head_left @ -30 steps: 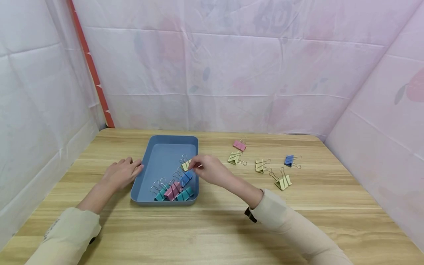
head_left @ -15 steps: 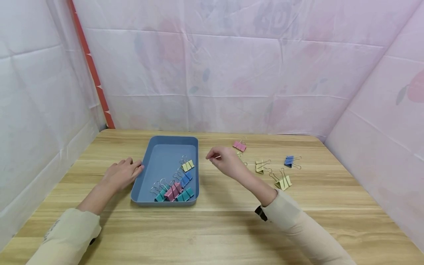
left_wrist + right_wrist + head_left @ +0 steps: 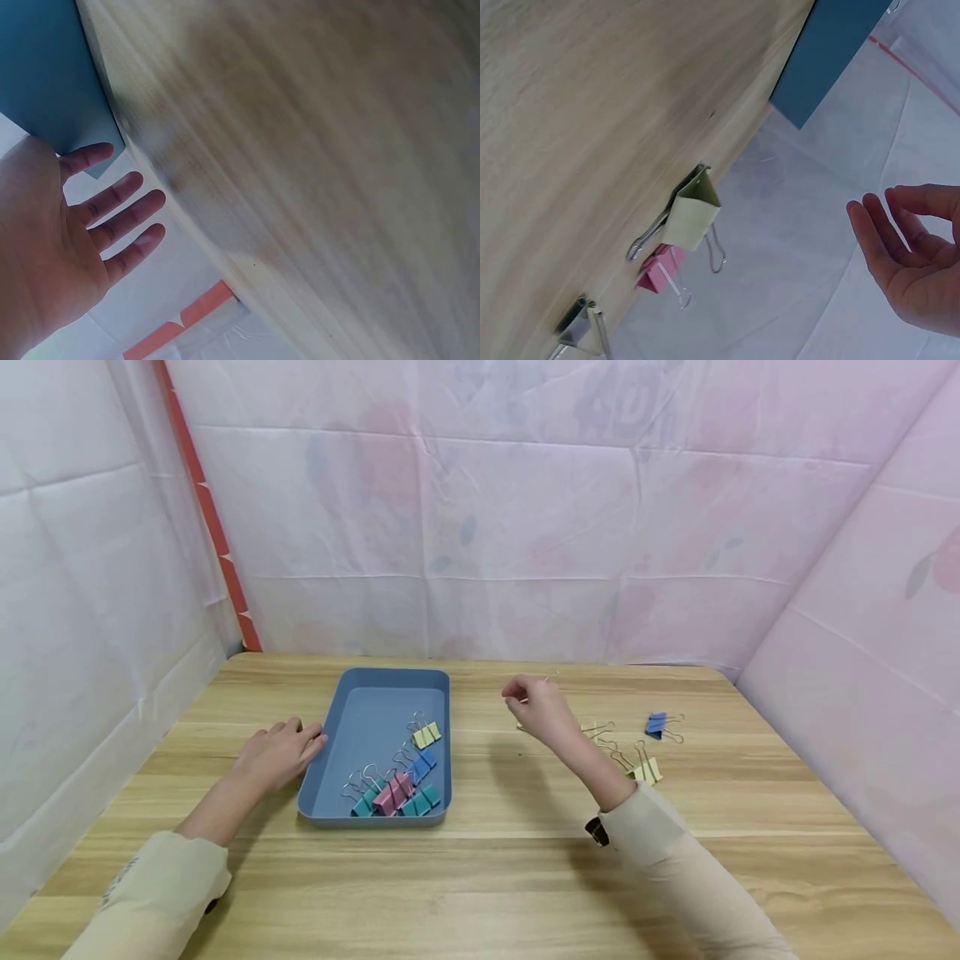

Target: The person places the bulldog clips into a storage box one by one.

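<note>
My left hand (image 3: 273, 756) lies with fingers extended, thumb and fingertips at the left wall of the blue tray (image 3: 367, 714). In the left wrist view its fingers are spread beside the tray wall. Inside the tray lie a yellow binder clip (image 3: 426, 736), a blue one (image 3: 422, 765), a pink one (image 3: 393, 794) and two teal binder clips (image 3: 421, 802). Right of the tray, above the table, my right hand (image 3: 547, 714) holds nothing, fingers loosely bent and apart from the thumb. It mostly hides a yellow binder clip (image 3: 692, 220) and a pink one (image 3: 661, 268) in the head view.
Farther right on the wooden table (image 3: 480, 893) lie a blue binder clip (image 3: 656, 725) and a yellow one (image 3: 645, 771). Another yellow clip (image 3: 597, 732) is partly behind the right wrist. Patterned white cloth (image 3: 510, 527) hangs around the table's back and sides.
My right hand has let go of the yellow binder clip inside the tray, then moved right over the loose clips. The left hand has stayed at the tray's wall.
</note>
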`<state>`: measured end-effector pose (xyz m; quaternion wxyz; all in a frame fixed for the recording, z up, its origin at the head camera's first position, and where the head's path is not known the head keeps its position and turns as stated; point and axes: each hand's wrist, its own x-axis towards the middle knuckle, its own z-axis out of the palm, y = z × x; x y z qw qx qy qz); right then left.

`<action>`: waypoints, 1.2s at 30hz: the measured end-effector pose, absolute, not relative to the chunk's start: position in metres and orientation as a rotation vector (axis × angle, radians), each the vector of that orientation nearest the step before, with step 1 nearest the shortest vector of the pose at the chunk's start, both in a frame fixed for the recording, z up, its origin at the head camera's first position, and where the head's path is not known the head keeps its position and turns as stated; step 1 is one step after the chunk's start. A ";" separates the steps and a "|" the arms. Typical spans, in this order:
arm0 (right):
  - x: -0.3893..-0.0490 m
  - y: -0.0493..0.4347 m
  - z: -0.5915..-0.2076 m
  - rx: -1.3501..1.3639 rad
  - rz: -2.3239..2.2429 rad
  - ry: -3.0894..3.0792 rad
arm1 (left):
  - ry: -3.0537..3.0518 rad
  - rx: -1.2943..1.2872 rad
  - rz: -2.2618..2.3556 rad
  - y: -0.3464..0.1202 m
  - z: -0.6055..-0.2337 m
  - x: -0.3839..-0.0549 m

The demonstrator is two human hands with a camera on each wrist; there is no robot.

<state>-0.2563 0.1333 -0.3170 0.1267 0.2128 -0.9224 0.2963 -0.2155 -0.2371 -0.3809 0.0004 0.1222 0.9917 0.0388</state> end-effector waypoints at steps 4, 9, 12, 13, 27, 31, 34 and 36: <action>-0.264 0.140 -0.320 0.543 0.849 -2.702 | 3.121 0.387 0.126 -0.237 -0.380 -0.215; -0.272 0.148 -0.322 0.465 0.754 -2.802 | 3.125 0.392 0.125 -0.235 -0.379 -0.214; -0.276 0.151 -0.322 0.393 0.643 -2.899 | 3.122 0.385 0.127 -0.235 -0.379 -0.214; -0.278 0.153 -0.323 0.371 0.596 -2.923 | 3.120 0.381 0.129 -0.236 -0.379 -0.214; -0.295 0.163 -0.327 0.062 0.188 -3.133 | 3.137 0.400 0.132 -0.236 -0.381 -0.216; -0.299 0.163 -0.333 0.090 0.150 -3.152 | 3.143 0.412 0.132 -0.237 -0.382 -0.217; -0.301 0.162 -0.336 0.125 0.126 -3.163 | 3.133 0.417 0.133 -0.238 -0.383 -0.216; -0.301 0.161 -0.337 0.145 0.132 -3.171 | 3.128 0.420 0.132 -0.238 -0.382 -0.216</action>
